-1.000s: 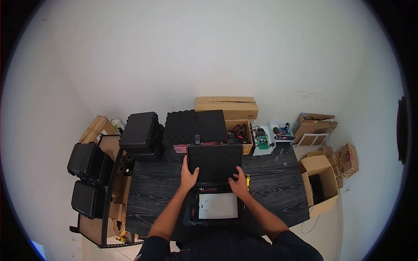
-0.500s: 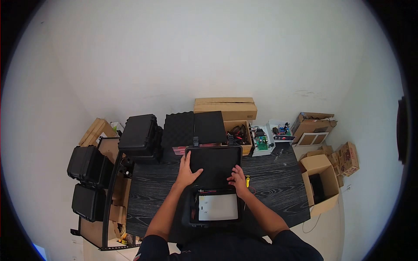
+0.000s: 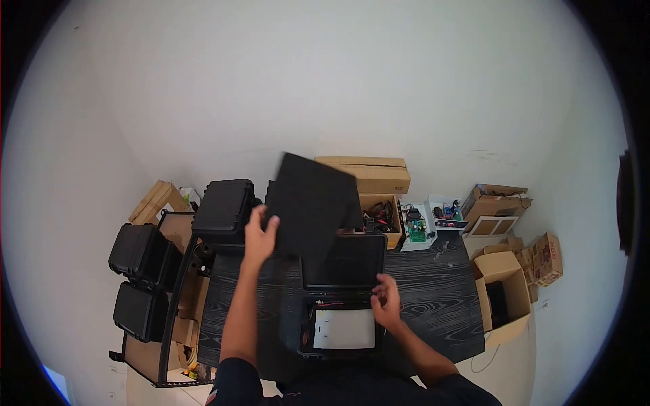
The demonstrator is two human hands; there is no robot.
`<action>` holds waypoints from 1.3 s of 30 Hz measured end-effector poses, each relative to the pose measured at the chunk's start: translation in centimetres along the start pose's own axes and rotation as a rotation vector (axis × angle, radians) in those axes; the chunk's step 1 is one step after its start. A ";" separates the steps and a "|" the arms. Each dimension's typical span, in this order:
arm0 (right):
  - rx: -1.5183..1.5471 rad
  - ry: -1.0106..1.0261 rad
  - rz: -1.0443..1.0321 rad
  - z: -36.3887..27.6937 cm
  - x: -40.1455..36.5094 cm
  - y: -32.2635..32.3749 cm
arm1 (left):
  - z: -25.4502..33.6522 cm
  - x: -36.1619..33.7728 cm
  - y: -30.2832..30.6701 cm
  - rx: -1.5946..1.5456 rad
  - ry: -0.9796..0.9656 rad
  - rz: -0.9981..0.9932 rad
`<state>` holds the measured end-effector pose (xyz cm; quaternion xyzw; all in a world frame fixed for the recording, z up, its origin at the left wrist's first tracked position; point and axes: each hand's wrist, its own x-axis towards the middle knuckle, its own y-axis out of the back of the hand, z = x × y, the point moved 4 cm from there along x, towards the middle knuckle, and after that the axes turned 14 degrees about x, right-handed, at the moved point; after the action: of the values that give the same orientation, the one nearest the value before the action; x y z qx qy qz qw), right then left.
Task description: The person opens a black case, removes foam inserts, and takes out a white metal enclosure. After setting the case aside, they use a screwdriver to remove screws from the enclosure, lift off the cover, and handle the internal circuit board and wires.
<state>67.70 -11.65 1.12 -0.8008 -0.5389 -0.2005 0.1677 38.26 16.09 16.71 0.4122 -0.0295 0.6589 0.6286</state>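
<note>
A flat black foam sheet (image 3: 315, 203) hangs tilted in the air, its left edge gripped by my left hand (image 3: 259, 237). Below it on the dark table stands an open black hard case, its lid (image 3: 355, 260) folded back and a white panel (image 3: 344, 329) fitted inside the base. Thin red wires show along the case's inner edge. My right hand (image 3: 386, 302) is beside the lid's front right corner, fingers loosely curled and apart, with nothing visible in them. The raised sheet covers part of the lid and most of the foam lying behind the case.
Black hard cases (image 3: 220, 210) are stacked at the left, more of them on a side rack. Along the back are a long cardboard box (image 3: 379, 174), a box of cables (image 3: 380, 216) and white housings with circuit boards (image 3: 418, 227). An open carton (image 3: 504, 298) stands right of the table (image 3: 433, 291).
My left hand has lifted the foam sheet out of the lid, up and to the left. My right hand has moved slightly down and right. The view has shifted a little.
</note>
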 end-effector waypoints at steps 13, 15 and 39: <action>-0.447 -0.169 -0.448 2.9 -7.8 -1.3 | -17.1 10.4 -6.2 -0.281 0.421 -0.085; -0.468 -0.178 -0.451 3.3 -7.8 -1.3 | -18.5 10.3 -7.4 -0.262 0.453 -0.106; -0.496 -0.231 -0.454 4.0 -7.7 -1.6 | -13.9 5.9 -8.7 0.366 -0.048 0.109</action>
<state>64.18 -15.21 -6.11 -0.6943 -0.6535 -0.2655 -0.1428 39.36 30.39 6.79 0.5330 0.0537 0.6764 0.5055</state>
